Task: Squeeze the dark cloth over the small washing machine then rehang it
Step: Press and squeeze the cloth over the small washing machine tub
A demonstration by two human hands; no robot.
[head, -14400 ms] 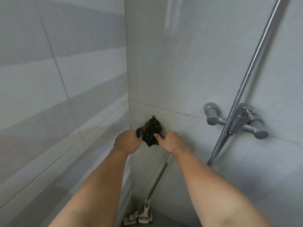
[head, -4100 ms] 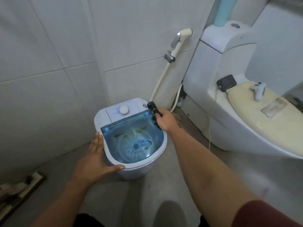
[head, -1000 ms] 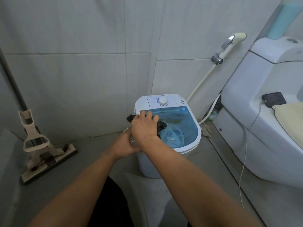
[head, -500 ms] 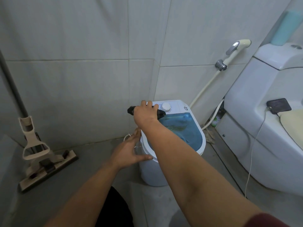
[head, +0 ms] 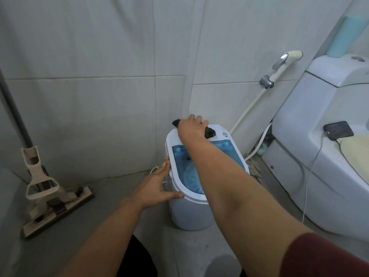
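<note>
1. Squeeze hard over the back panel of the washing machine (head: 201, 208) — keep drips off the floor.
2. Right hand (head: 192, 129) reaches forward, arm stretched out, fist clamped on the dark cloth (head: 210, 132).
3. Left hand (head: 157, 185) is open, flat against the machine's rim — steadying.

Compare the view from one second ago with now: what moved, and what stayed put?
The right hand carried the dark cloth back over the washing machine panel. The left hand let go of it and braces the machine's side. Mop and toilet unchanged.
</note>
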